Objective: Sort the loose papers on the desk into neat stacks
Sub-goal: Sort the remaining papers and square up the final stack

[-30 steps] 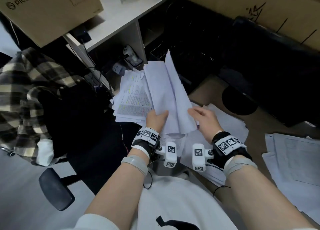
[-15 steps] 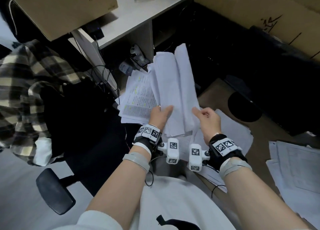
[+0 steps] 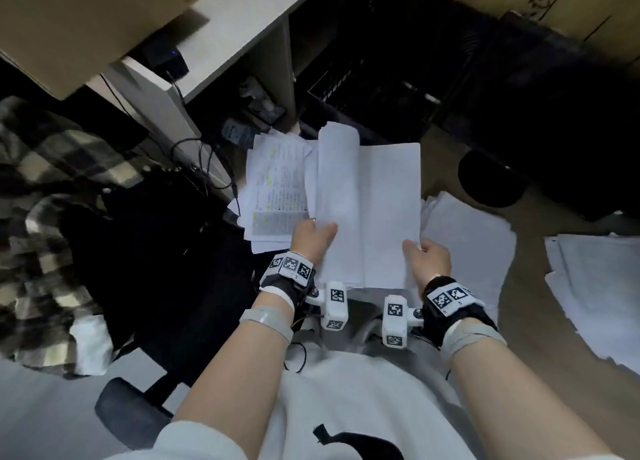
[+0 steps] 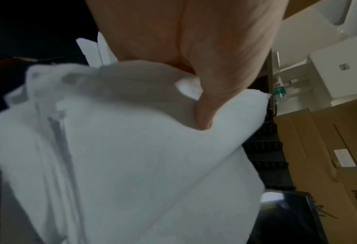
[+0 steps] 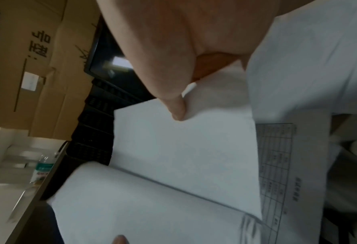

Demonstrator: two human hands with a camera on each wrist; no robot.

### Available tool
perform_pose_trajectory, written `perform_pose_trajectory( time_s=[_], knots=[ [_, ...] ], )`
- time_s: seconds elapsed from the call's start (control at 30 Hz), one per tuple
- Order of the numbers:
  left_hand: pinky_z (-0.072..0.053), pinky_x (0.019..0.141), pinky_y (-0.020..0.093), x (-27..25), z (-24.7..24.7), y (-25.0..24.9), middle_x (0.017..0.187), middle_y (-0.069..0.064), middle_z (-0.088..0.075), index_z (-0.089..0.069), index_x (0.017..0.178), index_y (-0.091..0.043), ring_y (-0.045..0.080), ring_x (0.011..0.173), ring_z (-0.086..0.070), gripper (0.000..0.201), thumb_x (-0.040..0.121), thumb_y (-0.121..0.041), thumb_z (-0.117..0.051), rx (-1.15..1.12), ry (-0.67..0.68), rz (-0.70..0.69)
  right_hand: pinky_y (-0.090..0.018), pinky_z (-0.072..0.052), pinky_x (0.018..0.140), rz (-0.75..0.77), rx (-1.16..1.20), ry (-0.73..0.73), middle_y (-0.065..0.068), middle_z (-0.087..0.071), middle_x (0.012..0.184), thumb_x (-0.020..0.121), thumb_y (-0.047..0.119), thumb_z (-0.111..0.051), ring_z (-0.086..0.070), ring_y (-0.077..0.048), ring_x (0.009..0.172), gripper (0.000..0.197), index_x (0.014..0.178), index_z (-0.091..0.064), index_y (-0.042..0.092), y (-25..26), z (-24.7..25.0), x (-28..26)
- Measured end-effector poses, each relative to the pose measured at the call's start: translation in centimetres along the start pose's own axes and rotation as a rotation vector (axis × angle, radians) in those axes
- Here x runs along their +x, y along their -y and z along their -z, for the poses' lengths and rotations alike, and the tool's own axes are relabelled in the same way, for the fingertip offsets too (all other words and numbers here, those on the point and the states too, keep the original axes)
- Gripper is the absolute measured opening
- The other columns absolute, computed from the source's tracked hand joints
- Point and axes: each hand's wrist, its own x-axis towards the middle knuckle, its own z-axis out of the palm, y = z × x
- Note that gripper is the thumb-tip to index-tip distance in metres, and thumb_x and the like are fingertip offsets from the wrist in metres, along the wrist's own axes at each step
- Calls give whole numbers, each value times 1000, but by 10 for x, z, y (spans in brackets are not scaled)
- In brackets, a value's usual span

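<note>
A bundle of white papers point(image 3: 367, 210) hangs in front of me, held in both hands. My left hand point(image 3: 313, 232) grips its lower left edge, thumb on top point(image 4: 204, 113), where sheets curl upward into a roll. My right hand point(image 3: 424, 253) pinches the lower right edge, thumb pressed on the flat blank sheet point(image 5: 183, 148). Printed pages with yellow highlights point(image 3: 277, 185) fan out at the left of the bundle. A sheet with a printed table point(image 5: 277, 165) shows beneath in the right wrist view.
More white paper stacks lie on the brown desk point(image 3: 526, 307) at right point(image 3: 464, 251) and far right point(image 3: 599, 293). Cardboard boxes point(image 3: 86, 23), a white shelf point(image 3: 239, 33), cables, a black crate point(image 3: 374, 88) and a plaid garment point(image 3: 45, 217) on a chair surround me.
The bundle, which stood bent upward, has been spread flatter and wider. My right hand moved from its middle to its lower right edge; the view tilted down.
</note>
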Motion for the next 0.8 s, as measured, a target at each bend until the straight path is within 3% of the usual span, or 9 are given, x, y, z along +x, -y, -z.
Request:
perform_pose_trajectory(
  time_s=[0.07, 0.1, 0.17, 0.27, 0.4, 0.57, 0.67, 0.8],
  knots=[
    [-48, 68, 29, 6, -8, 4, 76, 9, -65, -63, 75, -6, 20, 69, -59, 19, 91, -16, -65, 24, -3, 21, -30, -42, 69, -18, -8, -48, -5, -62, 73, 89, 22, -60, -54, -30, 75, 21, 72, -65, 11, -4, 10, -3],
    [-50, 70, 31, 6, -14, 3, 78, 12, -67, -66, 79, -2, 21, 70, -61, 21, 90, -20, -66, 39, 13, 19, -29, -44, 76, -47, -21, -81, -11, -69, 89, 90, 21, -61, -61, -33, 89, 19, 89, -72, 6, -7, 16, -4],
    [-50, 71, 31, 7, -29, 2, 80, 12, -68, -69, 88, 5, 22, 72, -61, 30, 87, -25, -67, 35, 28, 25, -27, -42, 87, -115, -4, -167, -13, -68, 115, 93, 20, -60, -61, -33, 110, 30, 114, -68, 0, -14, 32, -4],
    [-47, 72, 29, 5, -58, -3, 83, 11, -66, -68, 95, 6, 21, 75, -60, 30, 90, -24, -67, 49, 43, 20, -29, -43, 93, -200, -4, -239, -13, -65, 126, 93, 22, -60, -59, -34, 117, 37, 124, -64, 2, -35, 58, 4],
    [-49, 75, 27, 2, -96, -14, 91, 13, -71, -69, 91, -2, 23, 83, -66, 20, 90, -22, -68, 105, 2, -6, -35, -44, 98, -301, -16, -306, -15, -58, 137, 96, 17, -52, -57, -36, 120, 39, 133, -59, 6, -67, 91, 29],
    [-61, 82, 40, -8, -141, -13, 91, 9, -77, -76, 95, -4, 22, 85, -73, 35, 79, -35, -76, 204, -14, -21, -46, -49, 100, -373, -92, -188, -15, -53, 142, 96, 14, -45, -59, -39, 117, 47, 143, -48, 11, -106, 128, 69],
    [-62, 79, 43, -21, -167, -8, 87, 5, -77, -76, 93, -8, 20, 81, -74, 44, 69, -45, -78, 212, -70, 11, -41, -48, 99, -420, -203, -50, -19, -53, 140, 97, 13, -45, -56, -36, 121, 47, 142, -46, 2, -123, 143, 94],
    [-62, 77, 38, -39, -195, -1, 86, 4, -76, -75, 91, -8, 19, 81, -73, 37, 71, -38, -84, 202, -182, 38, -41, -48, 96, -347, -183, 84, -20, -50, 139, 86, 29, -64, -56, -37, 118, 72, 145, -32, 4, -129, 154, 108]
  ],
)
